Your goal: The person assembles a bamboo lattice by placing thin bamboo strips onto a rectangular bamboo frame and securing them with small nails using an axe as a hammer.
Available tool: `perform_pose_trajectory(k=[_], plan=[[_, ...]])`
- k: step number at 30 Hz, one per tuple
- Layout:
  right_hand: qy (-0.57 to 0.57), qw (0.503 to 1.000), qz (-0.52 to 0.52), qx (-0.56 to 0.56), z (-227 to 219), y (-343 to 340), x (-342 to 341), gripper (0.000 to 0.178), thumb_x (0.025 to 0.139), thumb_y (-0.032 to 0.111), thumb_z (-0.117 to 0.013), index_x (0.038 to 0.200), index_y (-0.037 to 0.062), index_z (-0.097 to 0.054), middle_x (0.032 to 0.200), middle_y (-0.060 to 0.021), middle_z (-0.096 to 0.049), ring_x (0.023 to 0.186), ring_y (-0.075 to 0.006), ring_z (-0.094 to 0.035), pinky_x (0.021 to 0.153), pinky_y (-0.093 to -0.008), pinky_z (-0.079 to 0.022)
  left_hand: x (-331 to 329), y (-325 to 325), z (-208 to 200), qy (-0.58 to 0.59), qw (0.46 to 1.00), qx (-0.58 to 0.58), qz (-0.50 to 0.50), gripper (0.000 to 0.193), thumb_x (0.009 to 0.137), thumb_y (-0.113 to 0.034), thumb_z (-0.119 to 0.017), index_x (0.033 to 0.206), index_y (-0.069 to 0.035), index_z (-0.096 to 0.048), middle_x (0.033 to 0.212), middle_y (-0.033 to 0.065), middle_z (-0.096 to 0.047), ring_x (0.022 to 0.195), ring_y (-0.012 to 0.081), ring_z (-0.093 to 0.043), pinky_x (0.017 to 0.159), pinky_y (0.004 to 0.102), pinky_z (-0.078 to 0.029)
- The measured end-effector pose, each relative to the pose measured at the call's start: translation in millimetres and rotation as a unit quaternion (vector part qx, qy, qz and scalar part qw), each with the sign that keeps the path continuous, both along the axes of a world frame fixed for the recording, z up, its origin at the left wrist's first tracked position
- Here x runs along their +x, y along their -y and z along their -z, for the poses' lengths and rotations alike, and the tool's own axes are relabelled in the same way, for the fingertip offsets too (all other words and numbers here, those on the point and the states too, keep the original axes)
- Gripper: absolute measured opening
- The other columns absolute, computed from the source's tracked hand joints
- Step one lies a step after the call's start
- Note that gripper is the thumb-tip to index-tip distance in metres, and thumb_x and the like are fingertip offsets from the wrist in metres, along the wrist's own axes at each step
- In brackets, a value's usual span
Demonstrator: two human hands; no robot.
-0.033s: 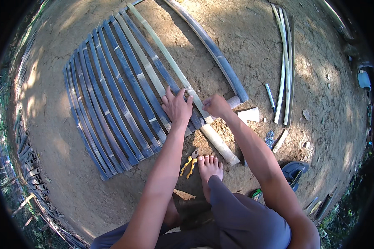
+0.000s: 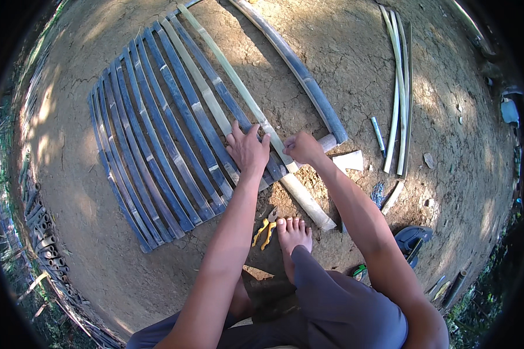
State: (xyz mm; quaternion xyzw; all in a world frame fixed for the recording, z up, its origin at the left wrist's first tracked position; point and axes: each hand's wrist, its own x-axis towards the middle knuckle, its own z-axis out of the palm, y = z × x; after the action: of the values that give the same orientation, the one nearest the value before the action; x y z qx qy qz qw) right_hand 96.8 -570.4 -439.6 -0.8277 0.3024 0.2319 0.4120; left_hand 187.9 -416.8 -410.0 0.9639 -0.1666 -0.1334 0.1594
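A slatted bamboo panel (image 2: 171,110), with dark strips and a few pale ones, lies on the ground in front of me. My left hand (image 2: 249,146) rests on it, fingers spread across a dark strip and the pale green bamboo strip (image 2: 233,78) beside it. Just right of that strip's near end is my right hand (image 2: 304,148), its fingers curled in a pinch; whatever they hold is hidden. Under the strip ends runs a pale round bamboo pole (image 2: 306,203), which forms the near crosspiece. A thick dark bamboo side piece (image 2: 308,81) curves along the right.
Yellow-handled pliers (image 2: 265,228) lie beside my bare foot (image 2: 295,244). On the right are loose bamboo strips (image 2: 397,93), a marker pen (image 2: 379,137), a bundle of blue ties (image 2: 378,194) and a short bamboo piece (image 2: 393,198). Cut bamboo tubes (image 2: 45,241) are piled at the far left.
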Motion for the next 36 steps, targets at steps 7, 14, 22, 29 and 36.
perform_pose_trajectory(k=[7, 14, 22, 29, 36], plan=[[0.024, 1.0, -0.006, -0.014, -9.7, -0.6, -1.7, 0.026, 0.085, 0.029, -0.076, 0.105, 0.0137, -0.078, 0.104, -0.0086, -0.079, 0.101, -0.0303, -0.075, 0.088, -0.0422, -0.058, 1.9, 0.6, -3.0, -0.034, 0.999, 0.0, -0.007, 0.041, 0.091, -0.042, -0.076, 0.128, -0.023, -0.074, 0.161, 0.0171, -0.039, 0.141, 0.0386, -0.039, 0.112, 0.0551, -0.036], [0.247, 0.954, -0.026, -0.169, -34.3, -52.7, -28.3, 0.011, 0.09, 0.016, -0.067, 0.097, 0.0076, -0.068, 0.101, -0.0149, -0.071, 0.088, -0.0397, -0.071, 0.077, -0.0496, -0.059, 3.4, 6.1, -4.3, -0.066, 0.997, -0.021, -0.039, 0.039, 0.093, -0.043, -0.071, 0.122, -0.018, -0.078, 0.165, 0.0167, -0.035, 0.142, 0.0366, -0.037, 0.11, 0.0555, -0.035], [0.242, 0.965, 0.044, -0.093, -35.5, -58.2, -26.5, 0.051, 0.083, 0.019, -0.078, 0.131, 0.0063, -0.063, 0.112, -0.0235, -0.07, 0.104, -0.0446, -0.069, 0.092, -0.0498, -0.056, 10.6, 9.2, -7.6, -0.11, 0.992, -0.018, -0.063, 0.036, 0.09, -0.039, -0.074, 0.117, -0.016, -0.079, 0.166, 0.0181, -0.033, 0.145, 0.0384, -0.032, 0.116, 0.0553, -0.028], [0.176, 0.977, 0.075, -0.1, -37.1, -57.5, -19.0, 0.056, 0.083, 0.015, -0.074, 0.135, 0.0034, -0.059, 0.114, -0.0254, -0.067, 0.11, -0.0455, -0.067, 0.095, -0.0504, -0.054, 8.8, 8.6, -12.6, -0.126, 0.99, -0.024, -0.055, 0.037, 0.088, -0.041, -0.076, 0.116, -0.017, -0.08, 0.167, 0.0186, -0.032, 0.145, 0.0391, -0.032, 0.116, 0.0557, -0.027], [0.197, 0.963, 0.183, 0.001, -38.3, -50.4, -22.9, 0.029, 0.1, 0.021, -0.062, 0.125, 0.0069, -0.062, 0.091, -0.0242, -0.075, 0.088, -0.0493, -0.071, 0.081, -0.0564, -0.054, 3.2, 7.1, -12.0, -0.107, 0.988, -0.084, -0.072, 0.043, 0.09, -0.042, -0.075, 0.126, -0.019, -0.073, 0.165, 0.021, -0.033, 0.148, 0.0409, -0.028, 0.117, 0.0605, -0.025]])
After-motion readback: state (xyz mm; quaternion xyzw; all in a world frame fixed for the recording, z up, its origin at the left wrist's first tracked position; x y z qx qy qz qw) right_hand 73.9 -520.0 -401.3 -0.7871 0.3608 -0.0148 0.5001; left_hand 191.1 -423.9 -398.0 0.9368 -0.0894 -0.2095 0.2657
